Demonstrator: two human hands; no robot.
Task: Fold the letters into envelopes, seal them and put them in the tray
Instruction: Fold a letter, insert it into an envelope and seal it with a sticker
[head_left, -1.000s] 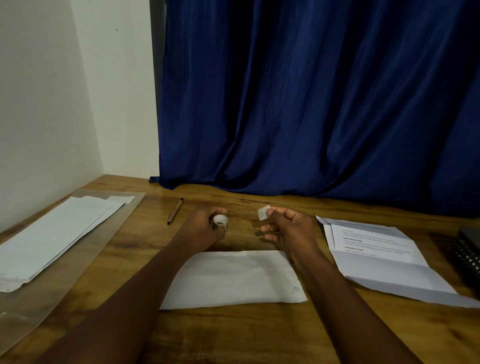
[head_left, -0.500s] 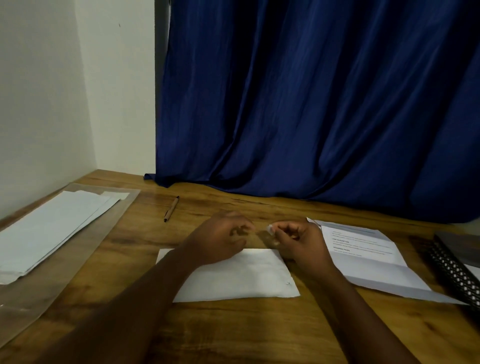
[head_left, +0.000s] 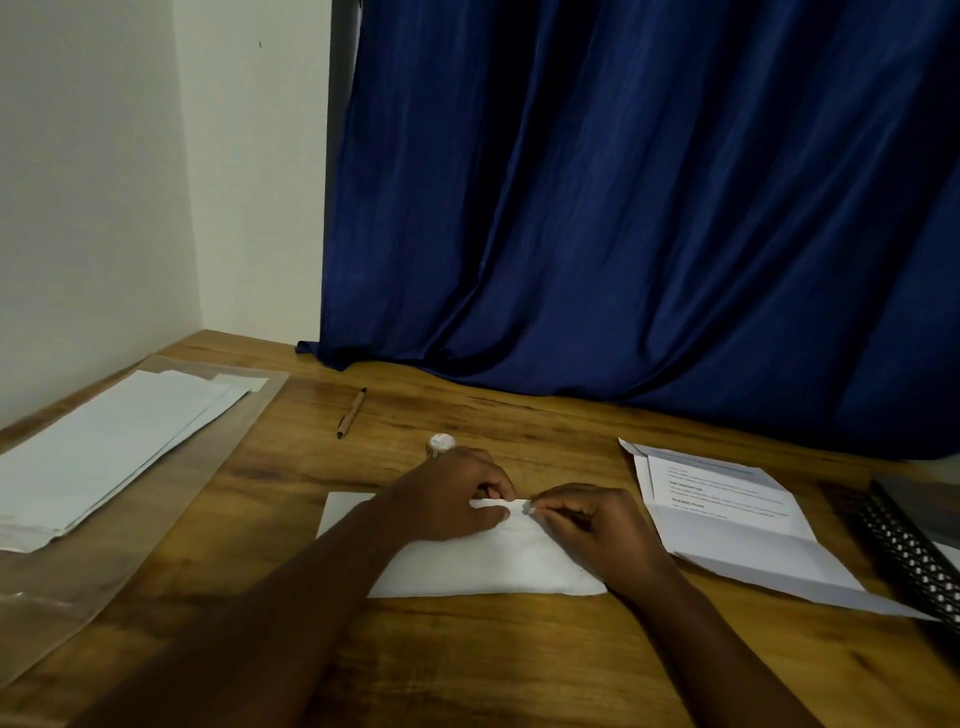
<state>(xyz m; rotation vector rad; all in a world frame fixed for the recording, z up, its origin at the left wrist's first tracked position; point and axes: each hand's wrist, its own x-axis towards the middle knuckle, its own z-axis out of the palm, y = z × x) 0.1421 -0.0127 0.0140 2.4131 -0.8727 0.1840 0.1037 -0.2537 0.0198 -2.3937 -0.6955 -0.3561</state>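
Note:
A white envelope (head_left: 483, 569) lies flat on the wooden table in front of me. A small white tape strip (head_left: 497, 503) sits at its upper edge. My left hand (head_left: 449, 501) pinches the strip's left end against the envelope. My right hand (head_left: 589, 525) pinches the strip's right end between thumb and fingertips. A small white tape roll (head_left: 440, 443) stands on the table just behind my left hand. To the right lies a folded printed letter (head_left: 727, 501) on an open envelope. A black mesh tray (head_left: 909, 553) shows at the far right edge.
A clear plastic sleeve (head_left: 171, 499) with a stack of white envelopes (head_left: 104, 447) covers the table's left side. A brown pen (head_left: 351, 413) lies behind it. A blue curtain (head_left: 623, 234) hangs along the back edge and a white wall stands at left.
My left hand has let go of the tape roll, which now stands on the table. Both hands have come down onto the envelope's upper edge with the small strip.

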